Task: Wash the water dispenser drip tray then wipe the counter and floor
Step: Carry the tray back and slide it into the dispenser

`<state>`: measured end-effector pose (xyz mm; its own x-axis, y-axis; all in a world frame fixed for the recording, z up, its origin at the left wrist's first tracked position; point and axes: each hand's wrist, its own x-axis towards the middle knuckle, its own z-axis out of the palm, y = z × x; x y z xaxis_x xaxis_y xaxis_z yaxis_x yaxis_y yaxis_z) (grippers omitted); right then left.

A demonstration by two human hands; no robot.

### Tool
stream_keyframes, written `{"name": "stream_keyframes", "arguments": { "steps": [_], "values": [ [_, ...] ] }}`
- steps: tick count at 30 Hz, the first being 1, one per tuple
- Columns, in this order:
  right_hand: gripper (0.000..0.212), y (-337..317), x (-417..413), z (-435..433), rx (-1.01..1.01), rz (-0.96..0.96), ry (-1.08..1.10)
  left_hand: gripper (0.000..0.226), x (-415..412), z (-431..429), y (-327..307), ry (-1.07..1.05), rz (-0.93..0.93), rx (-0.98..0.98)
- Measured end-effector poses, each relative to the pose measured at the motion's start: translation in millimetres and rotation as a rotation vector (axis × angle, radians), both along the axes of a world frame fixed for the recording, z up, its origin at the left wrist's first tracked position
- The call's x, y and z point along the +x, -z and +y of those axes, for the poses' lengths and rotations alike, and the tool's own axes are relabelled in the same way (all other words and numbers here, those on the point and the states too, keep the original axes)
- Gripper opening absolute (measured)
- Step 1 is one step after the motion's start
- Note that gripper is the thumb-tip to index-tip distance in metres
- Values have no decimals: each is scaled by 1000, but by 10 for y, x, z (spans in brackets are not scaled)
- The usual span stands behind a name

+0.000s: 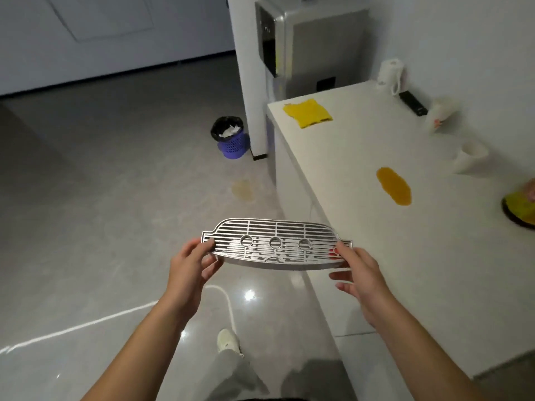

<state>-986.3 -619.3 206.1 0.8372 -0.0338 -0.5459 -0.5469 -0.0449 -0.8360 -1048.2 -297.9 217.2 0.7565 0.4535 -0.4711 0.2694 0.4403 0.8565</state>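
Observation:
A silver slotted drip tray (pixel 276 243) with three round rings is held level in the air over the grey floor (pixel 101 198), just left of the white counter (pixel 405 227). My left hand (pixel 192 263) pinches its left end, thumb on top. My right hand (pixel 357 273) pinches its right end with the thumb on top, and its lower fingers are spread. An orange spill (pixel 393 185) lies on the counter, and a pale yellowish puddle (pixel 242 190) lies on the floor beside it. A yellow cloth (pixel 308 112) sits at the counter's far end. The water dispenser (pixel 312 50) stands behind.
A purple bin (pixel 231 137) with a black liner stands on the floor by the dispenser. On the counter are a white kettle (pixel 390 75), a black remote (pixel 412 103), two white cups (pixel 469 156) and a yellow item (pixel 521 205) at the right edge. My shoe (pixel 228 341) is below.

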Motion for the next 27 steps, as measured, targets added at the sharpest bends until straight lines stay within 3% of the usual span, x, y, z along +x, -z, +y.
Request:
{"name": "stream_keyframes", "arguments": {
  "steps": [8, 14, 27],
  "values": [
    [40, 5, 849, 1939, 4, -3, -137, 13, 483, 1805, 73, -141, 36, 14],
    [37, 17, 1495, 2840, 9, 31, -143, 15, 1134, 2766, 18, -147, 63, 12],
    [39, 318, 3843, 4200, 131, 30, -14, 18, 3884, 4181, -4, 8, 75, 77]
  ]
}}
